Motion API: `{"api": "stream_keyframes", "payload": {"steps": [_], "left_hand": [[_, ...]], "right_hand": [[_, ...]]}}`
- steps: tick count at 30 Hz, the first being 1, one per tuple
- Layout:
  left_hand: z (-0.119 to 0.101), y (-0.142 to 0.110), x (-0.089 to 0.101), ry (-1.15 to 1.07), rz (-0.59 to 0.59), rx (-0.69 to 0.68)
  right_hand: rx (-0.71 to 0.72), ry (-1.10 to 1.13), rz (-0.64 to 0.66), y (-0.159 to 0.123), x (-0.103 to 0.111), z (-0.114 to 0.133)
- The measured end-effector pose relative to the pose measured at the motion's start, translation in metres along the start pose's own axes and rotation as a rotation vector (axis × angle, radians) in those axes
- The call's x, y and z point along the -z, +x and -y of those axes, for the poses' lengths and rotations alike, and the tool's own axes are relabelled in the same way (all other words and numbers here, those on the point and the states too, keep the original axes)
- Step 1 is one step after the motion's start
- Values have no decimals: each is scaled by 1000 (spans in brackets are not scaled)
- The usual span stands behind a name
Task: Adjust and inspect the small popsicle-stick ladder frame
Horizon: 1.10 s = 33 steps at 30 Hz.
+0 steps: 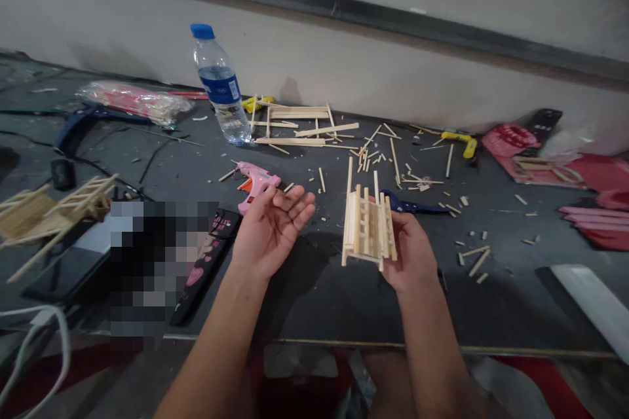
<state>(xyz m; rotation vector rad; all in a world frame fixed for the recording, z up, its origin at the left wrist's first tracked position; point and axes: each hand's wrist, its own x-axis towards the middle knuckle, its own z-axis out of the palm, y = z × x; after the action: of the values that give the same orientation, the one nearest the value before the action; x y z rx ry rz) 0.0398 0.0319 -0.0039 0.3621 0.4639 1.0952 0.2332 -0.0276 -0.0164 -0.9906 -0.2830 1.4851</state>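
My right hand (410, 252) holds a small model made of glued wooden sticks (367, 226) above the dark table (314, 288), fingers wrapped behind it. My left hand (270, 226) hovers palm up with its fingers spread and nothing in it, a short way left of the model. Just beyond the left hand lies a pink glue gun (258, 180). Past the right hand, blue-handled pliers (410, 205) rest on the table.
A water bottle (219, 85) stands at the back beside a flat frame of sticks (295, 124). Loose stick pieces (407, 177) litter the middle. Another stick model (54, 206) sits at the left, a bag of sticks (135, 101) behind it. Red packaging (535, 154) lies right.
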Motion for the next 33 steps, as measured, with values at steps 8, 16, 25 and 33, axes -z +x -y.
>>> {"api": "stream_keyframes", "payload": {"steps": [8, 16, 25, 33], "left_hand": [[6, -6, 1, 143, 120, 150], [22, -9, 1, 511, 137, 281], [22, -5, 6, 534, 15, 135], [24, -6, 8, 544, 28, 165]], "right_hand": [[-6, 1, 11, 5, -2, -6], [-46, 79, -16, 6, -9, -8], [-31, 78, -30, 4, -12, -8], [-86, 44, -42, 6, -17, -11]]}}
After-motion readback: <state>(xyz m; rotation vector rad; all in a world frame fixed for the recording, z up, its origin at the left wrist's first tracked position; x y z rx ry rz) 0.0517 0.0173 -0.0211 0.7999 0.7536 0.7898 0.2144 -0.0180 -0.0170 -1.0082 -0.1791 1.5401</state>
